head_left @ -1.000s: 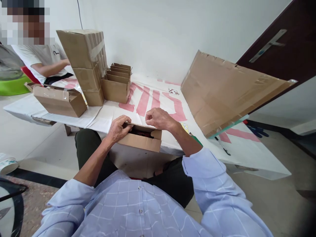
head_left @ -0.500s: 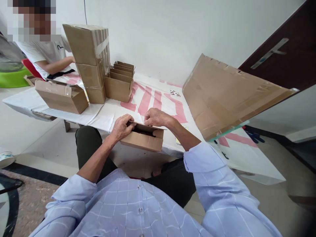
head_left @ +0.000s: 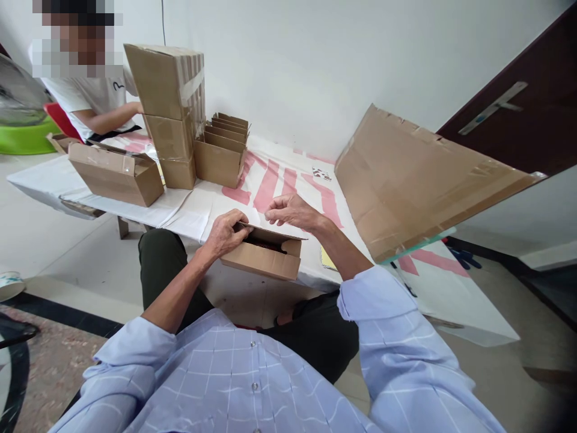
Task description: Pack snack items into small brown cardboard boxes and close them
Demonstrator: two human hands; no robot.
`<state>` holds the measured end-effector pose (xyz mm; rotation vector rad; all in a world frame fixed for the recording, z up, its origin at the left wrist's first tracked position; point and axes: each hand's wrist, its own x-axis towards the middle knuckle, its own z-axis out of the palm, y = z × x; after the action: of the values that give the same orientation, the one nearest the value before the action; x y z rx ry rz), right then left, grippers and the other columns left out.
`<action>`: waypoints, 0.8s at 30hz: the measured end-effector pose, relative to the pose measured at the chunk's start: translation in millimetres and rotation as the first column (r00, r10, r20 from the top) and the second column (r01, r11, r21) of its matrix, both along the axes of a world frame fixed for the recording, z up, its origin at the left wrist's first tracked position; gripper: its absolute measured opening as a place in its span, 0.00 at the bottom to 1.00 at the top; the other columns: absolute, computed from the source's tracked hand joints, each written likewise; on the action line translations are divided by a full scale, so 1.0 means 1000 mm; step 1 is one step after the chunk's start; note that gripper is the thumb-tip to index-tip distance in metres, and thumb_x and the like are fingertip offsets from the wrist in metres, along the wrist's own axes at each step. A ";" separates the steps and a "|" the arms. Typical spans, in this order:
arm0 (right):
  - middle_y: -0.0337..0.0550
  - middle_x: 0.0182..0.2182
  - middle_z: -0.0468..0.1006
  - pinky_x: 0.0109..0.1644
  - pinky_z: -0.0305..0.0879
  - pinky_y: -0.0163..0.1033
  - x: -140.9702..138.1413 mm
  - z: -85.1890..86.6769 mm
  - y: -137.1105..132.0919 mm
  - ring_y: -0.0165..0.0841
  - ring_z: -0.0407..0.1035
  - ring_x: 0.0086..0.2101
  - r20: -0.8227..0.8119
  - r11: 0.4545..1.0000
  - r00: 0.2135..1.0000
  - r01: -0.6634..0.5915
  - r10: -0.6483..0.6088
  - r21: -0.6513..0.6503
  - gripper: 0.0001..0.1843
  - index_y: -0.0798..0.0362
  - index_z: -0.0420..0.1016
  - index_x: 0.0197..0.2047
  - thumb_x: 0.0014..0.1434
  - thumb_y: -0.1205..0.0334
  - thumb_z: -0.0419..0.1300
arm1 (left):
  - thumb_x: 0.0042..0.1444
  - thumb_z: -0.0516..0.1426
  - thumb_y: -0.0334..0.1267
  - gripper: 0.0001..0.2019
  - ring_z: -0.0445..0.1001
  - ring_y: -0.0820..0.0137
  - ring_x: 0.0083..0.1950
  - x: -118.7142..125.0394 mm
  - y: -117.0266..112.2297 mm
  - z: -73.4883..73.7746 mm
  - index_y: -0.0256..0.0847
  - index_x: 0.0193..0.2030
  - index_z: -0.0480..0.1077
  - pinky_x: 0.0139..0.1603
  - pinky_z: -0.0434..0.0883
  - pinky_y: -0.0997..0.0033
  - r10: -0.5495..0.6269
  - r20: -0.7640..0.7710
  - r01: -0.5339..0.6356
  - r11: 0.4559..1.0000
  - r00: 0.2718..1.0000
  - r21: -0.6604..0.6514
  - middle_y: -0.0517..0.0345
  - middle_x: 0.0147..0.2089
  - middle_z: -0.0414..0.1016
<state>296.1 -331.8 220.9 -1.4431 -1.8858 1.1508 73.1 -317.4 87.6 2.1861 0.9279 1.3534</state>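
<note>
A small brown cardboard box sits at the table's front edge, its top open and a dark opening showing; what lies inside is too dark to name. My left hand grips the box at its left end, fingers closed over the upper edge. Just above the raised back flap hovers my right hand, loosely bent, with fingers and thumb apart and nothing visible between them. Beside my right forearm lies a yellow card, partly hidden.
Taped cartons stand stacked at the left, beside a carton with upright dividers. An open carton stands farther left. A large cardboard sheet leans at the right. Across the table sits another person.
My right hand has lifted off the box's back flap and its fingers have loosened. My left hand keeps its grip on the box. The view has shifted slightly.
</note>
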 end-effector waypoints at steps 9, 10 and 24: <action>0.40 0.29 0.80 0.35 0.67 0.36 0.012 -0.050 0.003 0.30 0.70 0.31 -0.148 0.980 0.987 -0.031 0.060 0.196 0.12 0.53 0.82 0.33 0.53 0.52 0.69 | 0.62 0.62 0.31 0.04 0.77 0.54 0.52 0.004 -0.010 0.019 0.43 0.42 0.77 0.53 0.72 0.54 0.179 -0.381 -0.099 0.970 0.907 0.220 0.48 0.47 0.82; 0.40 0.30 0.81 0.36 0.66 0.37 0.014 -0.053 0.003 0.31 0.70 0.31 -0.148 0.979 0.986 -0.042 0.072 0.200 0.13 0.53 0.83 0.34 0.54 0.52 0.68 | 0.62 0.62 0.30 0.06 0.77 0.53 0.52 0.006 -0.012 0.022 0.43 0.43 0.77 0.52 0.72 0.53 0.194 -0.418 -0.107 0.969 0.887 0.223 0.47 0.47 0.82; 0.39 0.31 0.80 0.41 0.64 0.39 0.022 -0.055 -0.003 0.31 0.68 0.33 -0.157 0.961 0.961 -0.194 0.227 0.197 0.15 0.54 0.86 0.37 0.58 0.50 0.70 | 0.62 0.62 0.30 0.12 0.81 0.56 0.51 0.014 -0.012 0.041 0.46 0.48 0.85 0.51 0.73 0.58 0.032 -0.469 0.001 0.997 0.882 0.071 0.52 0.48 0.85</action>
<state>318.2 -335.0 166.2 -1.0258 -1.9948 1.1302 87.6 -329.6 129.0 2.6280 1.0762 0.8754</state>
